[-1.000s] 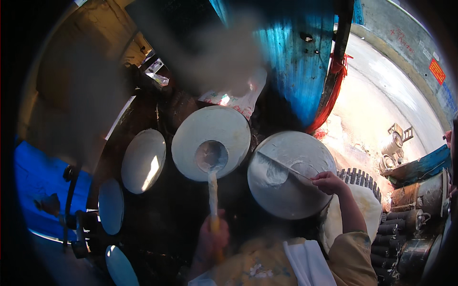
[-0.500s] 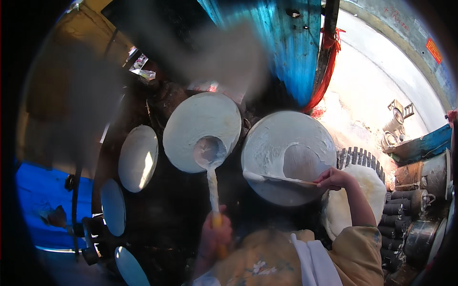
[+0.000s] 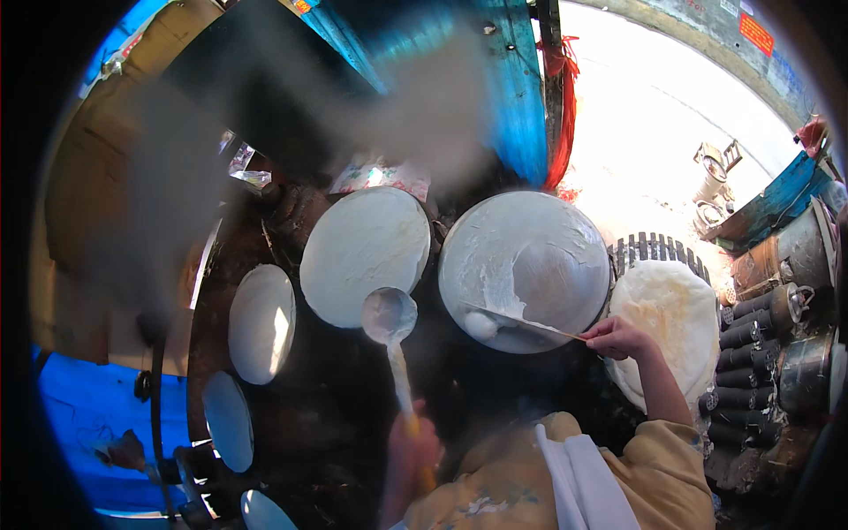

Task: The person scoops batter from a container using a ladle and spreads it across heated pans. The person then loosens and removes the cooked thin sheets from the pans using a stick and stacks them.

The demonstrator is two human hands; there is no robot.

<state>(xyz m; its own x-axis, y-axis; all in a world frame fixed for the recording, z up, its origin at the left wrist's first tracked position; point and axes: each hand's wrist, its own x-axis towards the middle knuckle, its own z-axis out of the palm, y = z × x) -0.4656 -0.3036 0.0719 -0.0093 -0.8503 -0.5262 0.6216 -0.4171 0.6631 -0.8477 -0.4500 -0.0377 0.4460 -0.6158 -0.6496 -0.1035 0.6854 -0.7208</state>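
My left hand is closed round the yellow handle of a metal ladle, whose batter-coated neck leads to a round bowl. That bowl hangs at the near edge of the left round griddle, which a pale sheet of batter covers. Between its fingertips my right hand pinches the end of a thin, flat scraper. The blade lies across the near part of the right griddle, with a white lump of batter at its far end. Batter coats part of this griddle; a grey patch shows bare metal.
Stacked round pancakes lie right of my right hand, on a dark slatted rack. Three pale discs line the left side. Several black cylinders are piled at right. A blue panel and red cloth stand beyond.
The ladle bowl has come back from over the left griddle to its near edge. The batter lump at the scraper's end now looks rounder, and more bare metal shows. The view has shifted.
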